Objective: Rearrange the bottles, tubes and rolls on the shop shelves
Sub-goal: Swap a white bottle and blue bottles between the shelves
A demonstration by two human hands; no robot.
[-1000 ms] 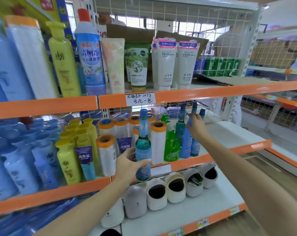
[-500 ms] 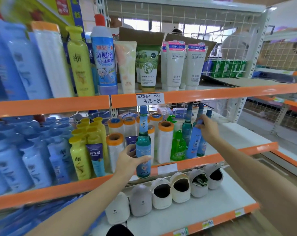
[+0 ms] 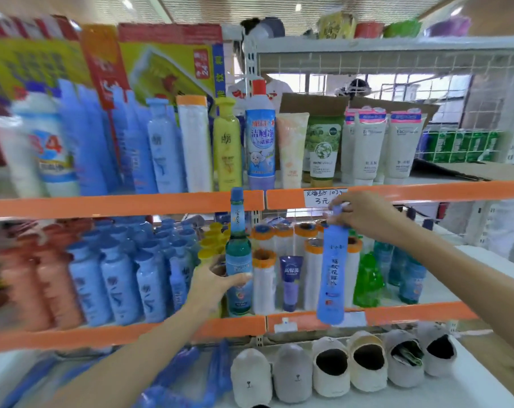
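Head view, left grip: the left hand [image 3: 213,282] is wrapped round the lower body of a tall green-glass bottle with a blue cap and pale blue label [image 3: 238,260], thumb across the front of the label.
Green bottle position: upright at the front of the middle shelf, its cap reaching up in front of the orange shelf edge strip [image 3: 123,206] above.
Right grip: the right hand [image 3: 364,214] pinches the cap end of a slim light-blue plastic bottle with dark lettering down its side [image 3: 332,275].
Blue bottle position: hanging nearly upright from the fingers, out in front of the shelf, its base level with the lower orange edge strip [image 3: 411,315].
Between the hands: white rolls with orange end rings [image 3: 263,279] stand in rows, with a small purple-blue tube [image 3: 291,279] upright among them.
Right of the blue bottle: a bright green plastic bottle [image 3: 367,282] and more green-glass bottles [image 3: 408,278] stand near the shelf's front.
Left of the left hand: yellow-capped bottles [image 3: 210,245], then blurred rows of blue bottles [image 3: 117,281].
Upper shelf: a white and blue bottle with a red cap [image 3: 260,136], a yellow bottle [image 3: 226,142], a green tube [image 3: 322,151] and white tubes with pink tops [image 3: 385,145].
Bottom shelf: a row of grey and cream slippers [image 3: 332,369].
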